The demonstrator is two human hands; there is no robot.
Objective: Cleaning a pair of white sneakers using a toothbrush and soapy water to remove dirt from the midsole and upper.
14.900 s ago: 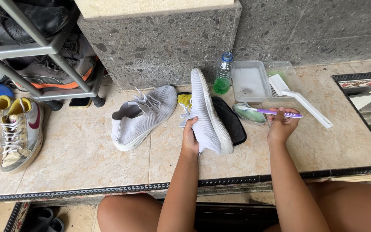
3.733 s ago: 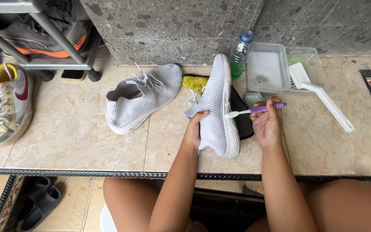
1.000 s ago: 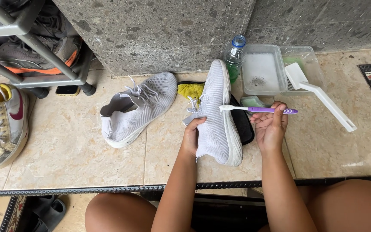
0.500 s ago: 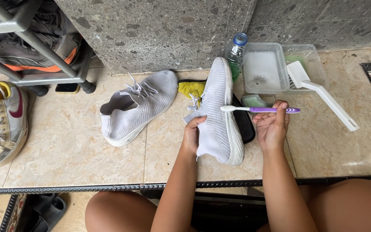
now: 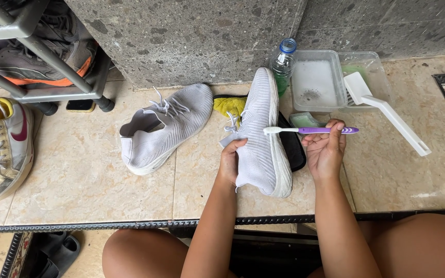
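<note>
Head view is looking down on a tiled floor (image 5: 78, 180) where the left hand (image 5: 229, 163) is reaching forward from a straight forearm, its grip closed around the tongue side of a white knit sneaker (image 5: 261, 135). That sneaker is standing tilted on its edge, toe pointing to 12 o'clock and heel toward the person, with its pale rubber sole facing 3 o'clock. The right hand (image 5: 325, 152) is hovering just beside the sole at 3 o'clock of the shoe, palm turned up, fingers pinching the handle of a purple toothbrush (image 5: 312, 131). The brush is lying level, its white head touching the knit upper near the middle of the shoe.

At 9 o'clock of the held shoe, a second white sneaker (image 5: 160, 129) is lying on the tiles with loose laces. Farther toward 9 o'clock, a worn cream high-top (image 5: 3, 146) is sitting below a metal shoe rack (image 5: 42, 56). A yellow cloth (image 5: 228, 107) and a black insole (image 5: 293, 149) are peeking out from behind the held shoe. At 1 o'clock, a plastic bottle (image 5: 283, 64) is standing beside a clear tub (image 5: 315, 81), and a white long-handled brush (image 5: 387, 113) is leaning out of a second tub.
</note>
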